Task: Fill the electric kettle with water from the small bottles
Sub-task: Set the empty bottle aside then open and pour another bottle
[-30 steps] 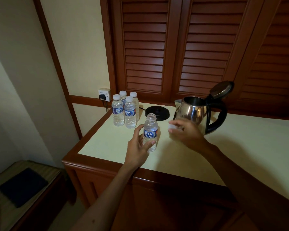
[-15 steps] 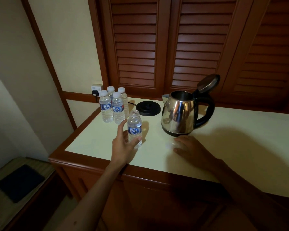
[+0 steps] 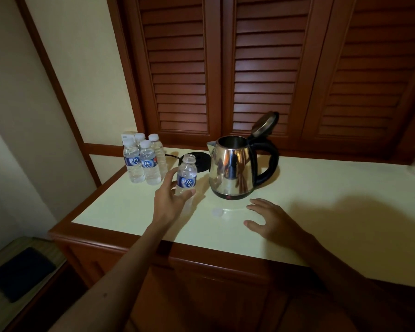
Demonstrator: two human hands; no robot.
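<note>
The electric kettle (image 3: 233, 168) is standing upright on the cream countertop (image 3: 321, 212), off its black base (image 3: 198, 161), which is lying just behind and to the left of it. The kettle lid (image 3: 265, 124) is tilting back, leaving the mouth open. The black handle is facing right.

An uncapped small bottle (image 3: 187, 180) is standing upright to the left of the kettle, near it but apart. The left hand (image 3: 170, 200) is gripping this bottle around its lower half, thumb on the near side and fingers wrapping the far side. The bottle is showing a blue label.

The white cap (image 3: 217, 212) is lying flat on the countertop in front of the kettle, between the two hands. The right hand (image 3: 271, 221) is hovering low over or resting on the countertop just to the right of the cap, fingers spread and relaxed, holding nothing; contact with the surface cannot be told.

Four capped bottles (image 3: 144, 161) are standing in a tight cluster at the back left corner, well apart from the kettle. Louvred wooden doors (image 3: 261, 68) are closing off the wall behind.
</note>
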